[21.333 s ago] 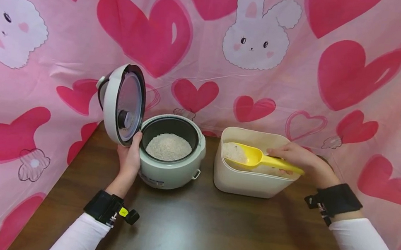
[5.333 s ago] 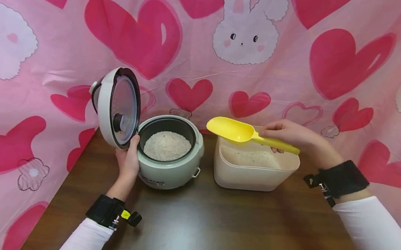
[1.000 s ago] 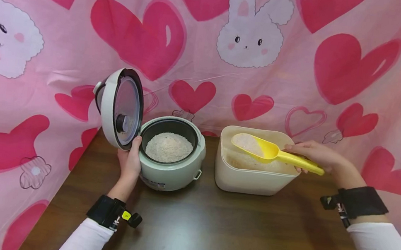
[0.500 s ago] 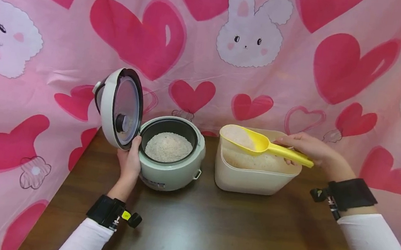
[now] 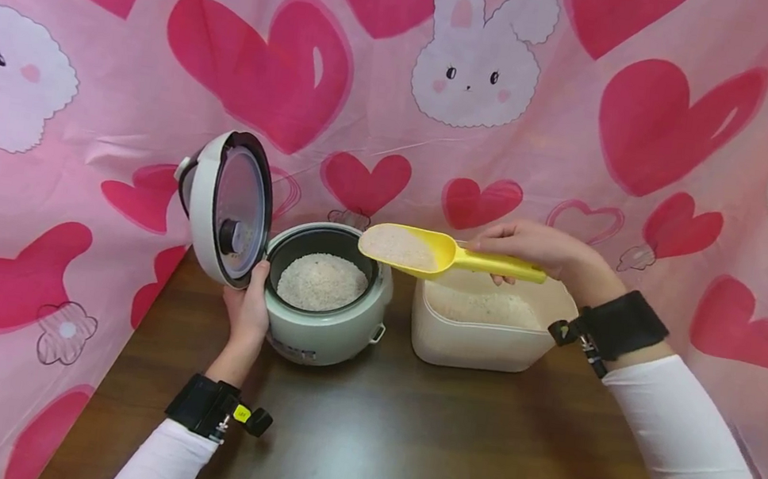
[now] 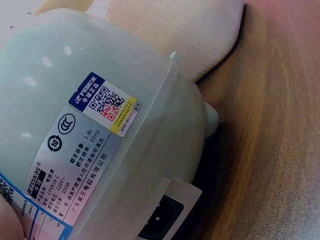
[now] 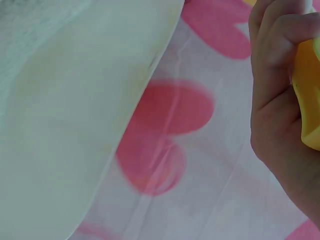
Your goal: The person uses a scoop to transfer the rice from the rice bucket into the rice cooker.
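My right hand point(image 5: 527, 245) grips the handle of a yellow scoop point(image 5: 445, 253), its fingers wrapped round it in the right wrist view. A heap of rice point(image 5: 397, 246) fills the scoop, whose tip overhangs the right rim of a pale green rice cooker point(image 5: 321, 344). White rice point(image 5: 323, 282) is mounded in the cooker's dark pot point(image 5: 297, 243). My left hand point(image 5: 247, 317) holds the raised lid point(image 5: 203, 205) by its lower edge, thumb in front; its other fingers are hidden. Below the scoop's handle stands a cream bin point(image 5: 479, 347) with rice inside.
Everything stands on a dark wooden table point(image 5: 361, 428). Behind hangs a pink curtain point(image 5: 375, 135) printed with hearts and rabbits. In the left wrist view, the cooker's labelled side shows a power socket point(image 6: 162, 217).
My right hand has carried the loaded scoop leftward and slightly up, from over the bin to the cooker's rim. The left hand and lid have stayed in place.
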Demonstrator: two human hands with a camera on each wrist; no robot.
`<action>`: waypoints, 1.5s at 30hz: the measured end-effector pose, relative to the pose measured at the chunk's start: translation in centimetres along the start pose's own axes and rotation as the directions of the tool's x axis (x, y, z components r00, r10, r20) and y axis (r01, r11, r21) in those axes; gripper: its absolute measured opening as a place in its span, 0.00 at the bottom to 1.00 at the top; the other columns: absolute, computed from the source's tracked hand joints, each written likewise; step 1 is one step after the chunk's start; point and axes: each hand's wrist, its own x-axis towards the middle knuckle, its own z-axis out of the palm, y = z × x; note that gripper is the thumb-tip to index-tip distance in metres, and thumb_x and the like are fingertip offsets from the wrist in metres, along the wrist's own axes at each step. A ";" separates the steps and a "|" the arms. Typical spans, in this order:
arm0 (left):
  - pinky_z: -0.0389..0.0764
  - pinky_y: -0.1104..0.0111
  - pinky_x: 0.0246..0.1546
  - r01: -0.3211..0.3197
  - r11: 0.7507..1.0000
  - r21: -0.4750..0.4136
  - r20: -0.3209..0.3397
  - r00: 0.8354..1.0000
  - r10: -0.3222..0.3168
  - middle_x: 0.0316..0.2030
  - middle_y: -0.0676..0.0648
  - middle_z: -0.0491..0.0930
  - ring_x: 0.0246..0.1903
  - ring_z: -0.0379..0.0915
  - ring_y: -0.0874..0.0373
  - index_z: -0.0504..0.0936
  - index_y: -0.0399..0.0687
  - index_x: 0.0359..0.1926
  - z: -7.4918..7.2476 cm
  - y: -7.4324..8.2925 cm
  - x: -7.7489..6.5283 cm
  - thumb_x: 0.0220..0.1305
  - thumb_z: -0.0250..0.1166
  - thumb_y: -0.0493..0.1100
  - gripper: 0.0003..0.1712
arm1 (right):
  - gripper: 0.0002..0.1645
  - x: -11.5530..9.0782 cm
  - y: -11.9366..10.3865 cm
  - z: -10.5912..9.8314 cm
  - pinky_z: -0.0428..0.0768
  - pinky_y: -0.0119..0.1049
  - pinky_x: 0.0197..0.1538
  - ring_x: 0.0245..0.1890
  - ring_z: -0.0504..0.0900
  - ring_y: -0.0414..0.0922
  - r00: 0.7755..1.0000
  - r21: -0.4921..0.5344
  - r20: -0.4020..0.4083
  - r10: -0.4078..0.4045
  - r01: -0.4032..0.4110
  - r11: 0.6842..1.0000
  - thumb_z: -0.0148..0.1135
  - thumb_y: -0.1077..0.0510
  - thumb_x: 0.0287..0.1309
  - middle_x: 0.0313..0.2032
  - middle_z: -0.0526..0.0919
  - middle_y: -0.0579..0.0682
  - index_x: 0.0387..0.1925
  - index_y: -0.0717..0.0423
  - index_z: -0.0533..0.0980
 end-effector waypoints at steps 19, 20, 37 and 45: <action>0.65 0.65 0.71 -0.026 1.000 0.004 -0.008 1.000 0.026 0.64 0.41 0.77 0.62 0.71 0.57 0.73 0.38 0.68 0.1 -0.1 -0.1 0.72 0.63 0.46 0.29 | 0.22 4.8 -7.1 4.8 0.83 0.35 0.32 0.30 0.85 0.53 0.998 -0.298 0.037 -0.057 0.065 0.952 0.65 0.57 0.68 0.45 0.86 0.56 0.61 0.60 0.82; 0.65 0.65 0.70 -0.026 1.000 0.003 -0.009 1.000 0.026 0.64 0.42 0.77 0.62 0.71 0.58 0.73 0.38 0.68 0.1 -0.1 -0.2 0.71 0.63 0.46 0.29 | 0.22 4.8 -7.3 5.0 0.83 0.35 0.32 0.29 0.85 0.52 0.998 -0.302 0.037 -0.056 0.065 0.951 0.65 0.58 0.69 0.46 0.86 0.56 0.61 0.60 0.82; 0.65 0.66 0.70 -0.033 0.999 -0.021 -0.012 0.999 0.033 0.63 0.42 0.78 0.60 0.72 0.58 0.75 0.38 0.66 0.1 -0.1 0.0 0.71 0.63 0.44 0.27 | 0.22 4.7 -9.6 6.7 0.84 0.36 0.31 0.27 0.85 0.48 0.996 -0.474 -0.036 -0.083 0.056 0.879 0.61 0.61 0.64 0.39 0.88 0.55 0.58 0.61 0.83; 0.65 0.66 0.70 -0.021 1.000 0.002 -0.011 1.000 0.021 0.63 0.41 0.78 0.60 0.72 0.57 0.75 0.37 0.66 0.1 -0.1 0.0 0.71 0.63 0.45 0.28 | 0.25 4.9 -10.0 7.6 0.84 0.36 0.33 0.32 0.83 0.54 0.989 -0.543 -0.080 -0.127 0.064 0.837 0.61 0.63 0.60 0.44 0.87 0.58 0.59 0.61 0.82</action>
